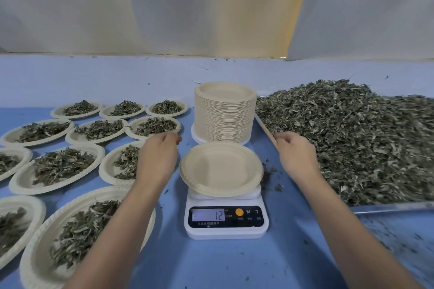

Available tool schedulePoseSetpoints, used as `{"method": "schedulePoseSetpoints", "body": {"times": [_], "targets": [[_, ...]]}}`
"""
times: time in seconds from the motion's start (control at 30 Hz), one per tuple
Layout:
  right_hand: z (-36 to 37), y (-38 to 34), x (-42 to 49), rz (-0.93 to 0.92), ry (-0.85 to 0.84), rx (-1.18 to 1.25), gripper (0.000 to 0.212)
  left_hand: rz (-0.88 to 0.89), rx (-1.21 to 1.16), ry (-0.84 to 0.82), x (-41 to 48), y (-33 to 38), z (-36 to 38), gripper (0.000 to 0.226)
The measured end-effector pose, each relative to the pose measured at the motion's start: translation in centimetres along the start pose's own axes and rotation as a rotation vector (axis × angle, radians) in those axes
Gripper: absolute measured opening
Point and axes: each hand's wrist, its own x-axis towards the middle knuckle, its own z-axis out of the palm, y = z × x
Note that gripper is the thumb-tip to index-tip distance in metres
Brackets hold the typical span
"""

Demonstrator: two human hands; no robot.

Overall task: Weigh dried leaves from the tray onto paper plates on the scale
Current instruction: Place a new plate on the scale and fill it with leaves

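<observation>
Leaves [352, 138] are the nearest thing to the right hand [296, 152], which hangs at the left rim of the tray [387, 207] with its fingers curled down. The left hand [162, 150] hovers just left of the empty plate [220, 169], fingers also curled. I cannot tell whether either hand pinches anything.

Between the hands the empty plate sits on the scale [225, 232], midway along the desk's [211, 265] front edge. A tall stack [225, 112] of plates stands just behind it. The tray lies toward the desk's right edge, heaped with chopped leaves.

The leaves should be very light, brittle and prone to scatter, so a loose pinch or small handful from the heap's near-left edge seems best.

By count there is one scale, one tray and one heap. One empty plate is on the scale, perhaps two nested. Eleven filled plates [98, 155] spread toward the left edge. The plates in the stack are too many to count.
</observation>
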Motion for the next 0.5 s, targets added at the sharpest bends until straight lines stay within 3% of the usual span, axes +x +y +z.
{"method": "schedulePoseSetpoints", "body": {"times": [0.1,0.23,0.33,0.5], "targets": [[-1.4,2.3,0.9,0.034,-0.017,-0.207,0.039,0.067,-0.017,-0.056,-1.3,1.3,1.1,0.027],[-2.1,4.3,1.3,0.34,-0.315,-0.635,0.062,0.103,-0.103,-0.126,-2.3,3.0,3.2,0.025],[-2.2,5.1,1.0,0.446,-0.431,-0.621,0.079,0.094,-0.145,-0.167,-2.8,3.9,5.0,0.026],[-1.8,5.7,2.4,0.414,-0.566,-0.447,0.082,0.094,-0.212,-0.228,-3.5,4.8,7.4,0.027]]}}
